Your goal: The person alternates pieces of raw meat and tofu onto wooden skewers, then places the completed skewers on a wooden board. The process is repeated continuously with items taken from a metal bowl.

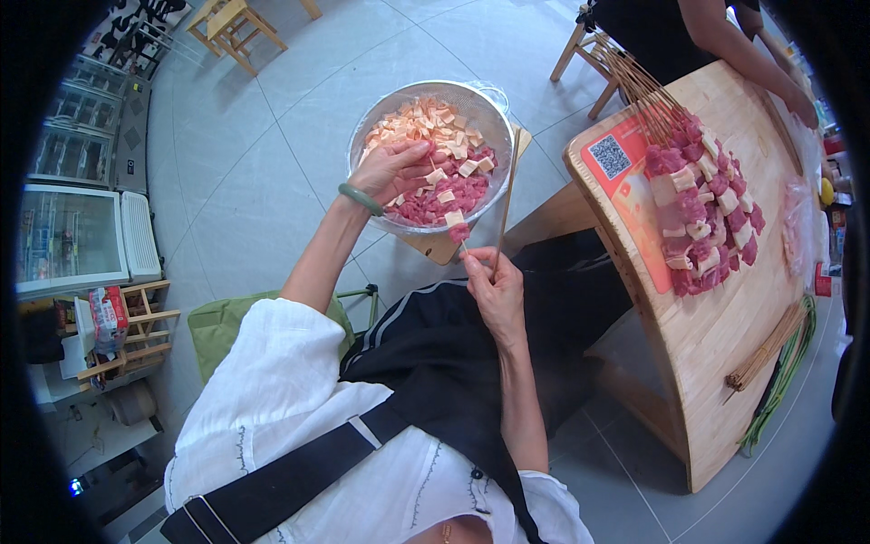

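A bamboo skewer (464, 244) in my right hand (499, 289) carries a red meat piece (459, 233) and a pale piece (454, 218). More bare skewers (505, 211) rise between the fingers of the same hand. My left hand (397, 168), wearing a green bangle (361, 199), pinches a small red meat piece (429, 146) by the skewer's far end. Beneath it, a lined mesh strainer (511, 146) holds pale cut pieces (425, 122) and red meat chunks (469, 194). Finished skewers of meat and pale pieces (707, 197) lie piled on the wooden table at right.
The curved wooden table (734, 333) also bears a red printed card (629, 204), a bundle of bamboo skewers (768, 347) and green stalks (781, 374). A wooden board (438, 250) lies under the strainer. Another person's arm (741, 51) rests at the table's far side. Display fridges (71, 234) stand left.
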`<state>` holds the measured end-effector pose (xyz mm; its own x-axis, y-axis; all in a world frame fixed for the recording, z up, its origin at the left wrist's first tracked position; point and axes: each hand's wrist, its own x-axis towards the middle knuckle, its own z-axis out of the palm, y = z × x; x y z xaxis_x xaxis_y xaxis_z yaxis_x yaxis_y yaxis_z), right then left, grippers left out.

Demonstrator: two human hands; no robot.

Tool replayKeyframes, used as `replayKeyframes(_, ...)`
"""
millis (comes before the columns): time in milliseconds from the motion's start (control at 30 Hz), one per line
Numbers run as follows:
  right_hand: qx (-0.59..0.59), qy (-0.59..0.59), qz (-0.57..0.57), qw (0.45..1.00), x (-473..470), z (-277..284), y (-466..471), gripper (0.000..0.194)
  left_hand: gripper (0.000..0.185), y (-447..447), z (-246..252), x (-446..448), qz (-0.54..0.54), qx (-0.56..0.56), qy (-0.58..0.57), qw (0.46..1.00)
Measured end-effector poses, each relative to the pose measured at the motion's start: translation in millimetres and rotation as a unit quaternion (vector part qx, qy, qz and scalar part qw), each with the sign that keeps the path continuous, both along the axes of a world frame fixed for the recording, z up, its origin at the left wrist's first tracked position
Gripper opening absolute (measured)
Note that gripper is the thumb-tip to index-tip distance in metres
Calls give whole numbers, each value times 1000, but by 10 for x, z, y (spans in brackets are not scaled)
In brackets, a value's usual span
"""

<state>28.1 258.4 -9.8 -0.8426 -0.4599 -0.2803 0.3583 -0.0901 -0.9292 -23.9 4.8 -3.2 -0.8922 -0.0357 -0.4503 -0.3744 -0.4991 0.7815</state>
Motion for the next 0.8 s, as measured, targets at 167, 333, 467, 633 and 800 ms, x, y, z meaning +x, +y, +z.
replayKeyframes(167, -3, 3, -4, 1000, 3, -16, -5, 12, 23, 6, -21, -44, -13, 3, 4, 1000)
replayKeyframes(333, 14, 3, -2, 1000, -4, -20, 12, 11, 21, 61, 15, -46, -12, -25, 3, 1000)
replayKeyframes(467, 10, -3, -5, 1000, -4, -26, 8, 11, 21, 181, 10, -19, 55, 41, -25, 997)
replayKeyframes(633, 12, 4, -6, 1000, -1, -16, 10, 12, 22, 337, -47, -23, 139, 75, -29, 987)
replayKeyframes(800, 14, 14, -7, 1000, -1, 0, -1, 12, 23, 466, -33, 43, 134, 46, 18, 990)
